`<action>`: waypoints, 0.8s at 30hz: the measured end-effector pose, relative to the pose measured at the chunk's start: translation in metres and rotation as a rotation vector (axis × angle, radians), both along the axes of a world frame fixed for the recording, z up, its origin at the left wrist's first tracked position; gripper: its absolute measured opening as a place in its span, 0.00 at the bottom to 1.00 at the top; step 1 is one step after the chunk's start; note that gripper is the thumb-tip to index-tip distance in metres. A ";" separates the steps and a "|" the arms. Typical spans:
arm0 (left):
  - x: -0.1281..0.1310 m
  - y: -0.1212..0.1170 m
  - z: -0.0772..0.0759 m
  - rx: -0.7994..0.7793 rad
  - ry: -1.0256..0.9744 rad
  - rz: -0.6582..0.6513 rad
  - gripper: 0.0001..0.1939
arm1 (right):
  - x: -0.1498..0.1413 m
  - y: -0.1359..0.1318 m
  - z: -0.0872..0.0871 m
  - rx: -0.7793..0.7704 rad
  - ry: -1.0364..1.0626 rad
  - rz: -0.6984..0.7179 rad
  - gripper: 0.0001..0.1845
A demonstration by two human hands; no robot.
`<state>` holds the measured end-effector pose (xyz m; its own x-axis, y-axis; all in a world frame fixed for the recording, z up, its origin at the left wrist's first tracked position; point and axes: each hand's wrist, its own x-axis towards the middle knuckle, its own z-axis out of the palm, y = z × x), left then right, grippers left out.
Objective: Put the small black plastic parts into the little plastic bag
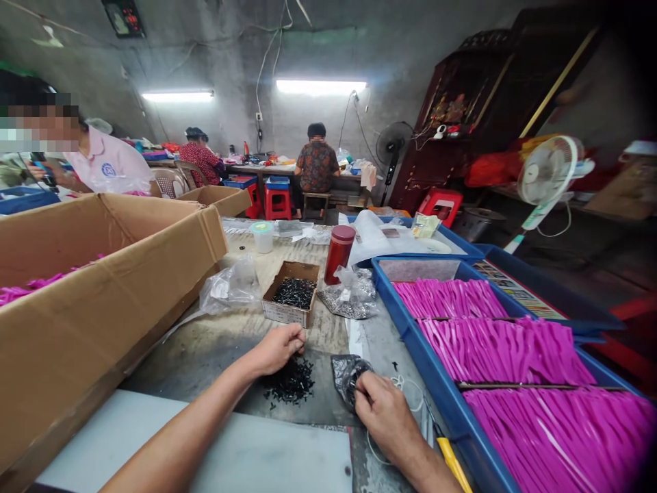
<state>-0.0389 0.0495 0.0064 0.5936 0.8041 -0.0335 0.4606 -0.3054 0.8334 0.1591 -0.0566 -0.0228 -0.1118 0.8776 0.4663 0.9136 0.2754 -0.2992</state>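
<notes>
small black parts point(291, 385) are heaped at lower centre, beneath the left hand point(281, 348), fingertips pressed together, any contents hidden; right of centre, a dark bag point(343, 373) is pinched by the right hand point(382, 412). parts could be scattered if brushed.

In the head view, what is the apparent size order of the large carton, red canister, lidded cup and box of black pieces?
1. Large carton
2. Box of black pieces
3. Red canister
4. Lidded cup
</notes>
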 end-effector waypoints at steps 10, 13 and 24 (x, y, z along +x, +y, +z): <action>0.007 -0.006 -0.003 -0.301 -0.256 0.120 0.07 | 0.005 -0.002 -0.001 -0.160 0.219 0.037 0.15; 0.007 -0.009 -0.003 -0.481 -0.367 0.203 0.13 | 0.006 -0.002 -0.002 -0.156 0.237 0.064 0.17; 0.008 -0.019 -0.003 -0.760 -0.713 0.150 0.08 | 0.007 -0.007 0.002 -0.200 0.240 0.124 0.20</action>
